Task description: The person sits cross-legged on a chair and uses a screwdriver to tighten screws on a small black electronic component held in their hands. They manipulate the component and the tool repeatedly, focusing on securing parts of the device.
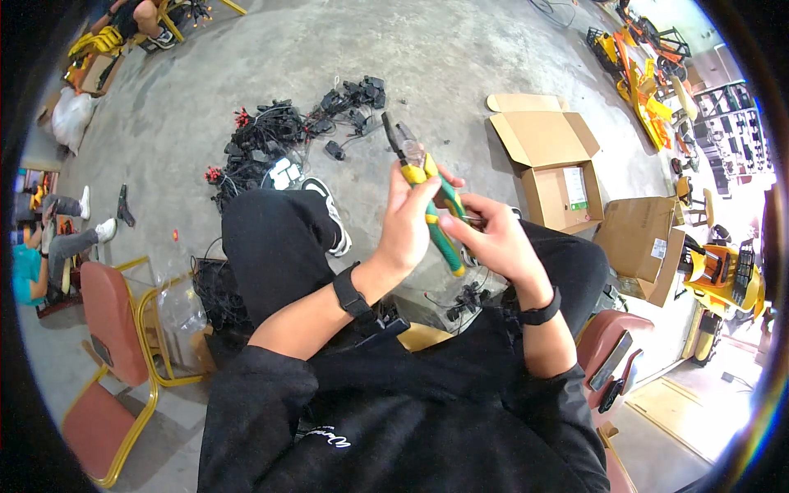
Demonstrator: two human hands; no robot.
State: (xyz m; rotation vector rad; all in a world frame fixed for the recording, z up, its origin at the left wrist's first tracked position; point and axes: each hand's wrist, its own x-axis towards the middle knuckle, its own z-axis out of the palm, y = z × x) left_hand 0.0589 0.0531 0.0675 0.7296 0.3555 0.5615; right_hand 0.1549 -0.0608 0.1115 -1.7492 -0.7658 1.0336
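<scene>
A pair of pliers (445, 243) with green and yellow handles is raised above my lap, its dark jaws pointing up and away from me and slightly parted. My left hand (404, 230) is closed around the pliers near the joint. At the handles, my right hand (503, 246) is curled with thumb and fingers against the grip. A thin metallic bit shows by the right fingers, too small to name. Beyond my left knee, a heap of black cabled parts (267, 144) with red connectors lies on the floor.
An open cardboard box (559, 193) stands ahead to the right, beside a second carton (637, 242). Red-seated chairs (111, 329) are at the left, another red seat (612, 333) at the right. Yellow and orange machine parts (645, 90) lie far right. Other people sit at the far left.
</scene>
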